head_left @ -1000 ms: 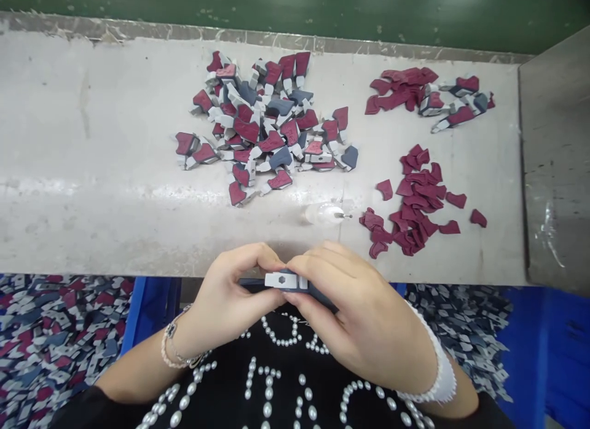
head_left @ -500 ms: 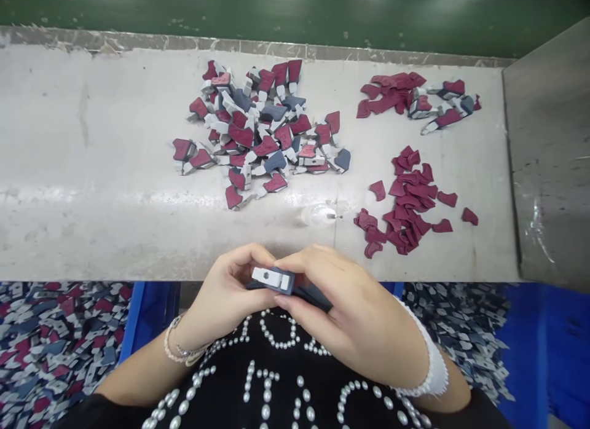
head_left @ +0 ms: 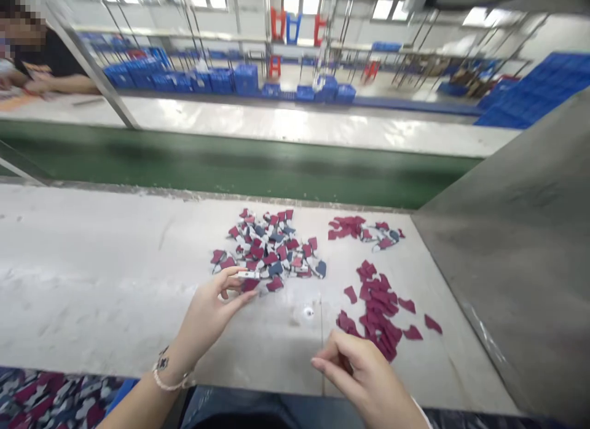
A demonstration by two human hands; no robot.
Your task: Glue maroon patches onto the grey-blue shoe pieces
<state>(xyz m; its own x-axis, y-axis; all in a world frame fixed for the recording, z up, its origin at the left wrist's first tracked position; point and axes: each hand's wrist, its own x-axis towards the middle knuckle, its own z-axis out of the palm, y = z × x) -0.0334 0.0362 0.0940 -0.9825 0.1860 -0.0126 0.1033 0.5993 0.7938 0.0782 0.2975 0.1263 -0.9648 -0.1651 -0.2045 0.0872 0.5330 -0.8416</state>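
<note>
My left hand (head_left: 214, 306) reaches to the near edge of a pile of maroon, grey and white parts (head_left: 271, 247). Its thumb and fingers are around a small white-and-maroon part (head_left: 249, 283). Over the near part of the table, my right hand (head_left: 357, 370) is closed, thumb against curled fingers; what it holds, if anything, is hidden. Just beyond it lies a heap of maroon pieces (head_left: 380, 309). Farther back are more maroon pieces (head_left: 346, 227), beside a small group of assembled parts (head_left: 383, 237).
A metal panel (head_left: 516, 251) rises at the right. A bin of mixed parts (head_left: 41, 398) is below the table's left front edge. Past the green strip (head_left: 253, 161), another worktop has a person (head_left: 50, 60) at its left end. Blue crates (head_left: 221, 80) stand behind.
The view has tilted up. My hands have separated: the left has moved forward to the pile, the right sits by the maroon heap. The dark-edged part they held together is no longer between them.
</note>
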